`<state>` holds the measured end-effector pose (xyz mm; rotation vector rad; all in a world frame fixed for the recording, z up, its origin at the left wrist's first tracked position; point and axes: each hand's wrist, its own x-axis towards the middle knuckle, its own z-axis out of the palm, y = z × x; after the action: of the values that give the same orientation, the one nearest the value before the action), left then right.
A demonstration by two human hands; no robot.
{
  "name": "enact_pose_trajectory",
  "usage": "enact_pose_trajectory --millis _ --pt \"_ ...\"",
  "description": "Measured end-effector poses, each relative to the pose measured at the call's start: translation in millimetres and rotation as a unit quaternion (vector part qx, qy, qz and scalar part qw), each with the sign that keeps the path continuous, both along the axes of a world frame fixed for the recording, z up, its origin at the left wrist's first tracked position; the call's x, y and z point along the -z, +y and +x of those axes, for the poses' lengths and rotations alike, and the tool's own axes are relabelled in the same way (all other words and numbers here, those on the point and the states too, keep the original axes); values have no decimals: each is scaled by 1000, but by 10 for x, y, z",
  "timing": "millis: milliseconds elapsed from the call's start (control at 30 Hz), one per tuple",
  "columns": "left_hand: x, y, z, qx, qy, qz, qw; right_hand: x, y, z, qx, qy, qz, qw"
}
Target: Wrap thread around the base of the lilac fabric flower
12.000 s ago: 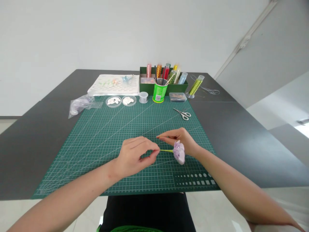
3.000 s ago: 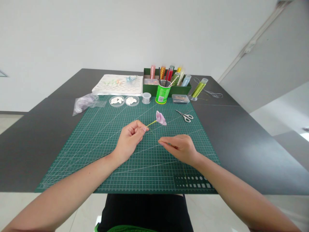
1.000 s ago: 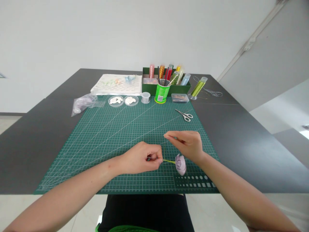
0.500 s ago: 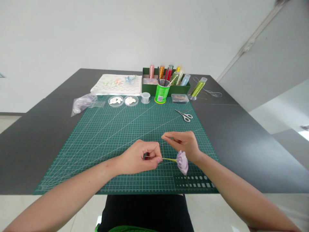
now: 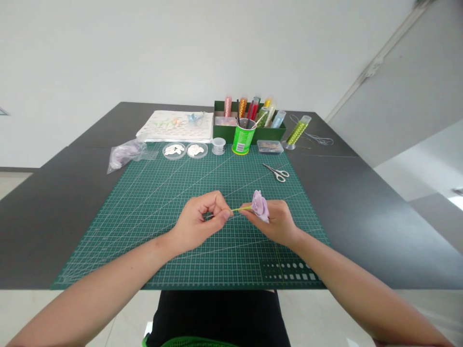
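A pale lilac artificial flower [image 5: 259,206] is held sideways above the cutting mat, its head to the right. Its thin yellow-green stem [image 5: 237,209] runs left into the pinched thumb and forefinger of my left hand [image 5: 202,219]. My right hand [image 5: 277,221] is closed in a pinch just behind the flower, with its fingertips beside the stem. The flower head covers part of that hand. A fine green thread [image 5: 280,262] hangs down below my right hand over the mat; its upper end at the fingers is hard to see.
A green cutting mat [image 5: 173,193] lies on the dark table [image 5: 47,217]. Scissors [image 5: 278,172] rest at its right. Farther back are dishes of white pieces [image 5: 174,151], a green can [image 5: 243,137], a box of thread spools [image 5: 220,132], a green spool [image 5: 298,131] and a plastic bag [image 5: 125,155].
Both hands have moved: my left up and slightly left, carrying the flower upward. The flower head now lies in front of my right hand, whose fingertips have come down beside the stem.
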<state>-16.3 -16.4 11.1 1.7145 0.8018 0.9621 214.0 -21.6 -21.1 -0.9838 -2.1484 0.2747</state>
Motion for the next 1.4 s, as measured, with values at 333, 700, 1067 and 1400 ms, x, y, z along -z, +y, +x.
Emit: enact_pose_trajectory --millis 333,700,1067,1400 --pt "9 106 4 -67 -45 -11 997 -44 -35 -70 -77 12 121 990" --pt "58 177 22 -163 79 62 982 -89 -97 -54 -110 -26 177 978" --pt "182 262 8 -121 213 119 962 -227 -161 -42 -172 125 30 977" --pt "272 239 31 32 280 131 950 -277 -78 58 -64 304 -179 933"
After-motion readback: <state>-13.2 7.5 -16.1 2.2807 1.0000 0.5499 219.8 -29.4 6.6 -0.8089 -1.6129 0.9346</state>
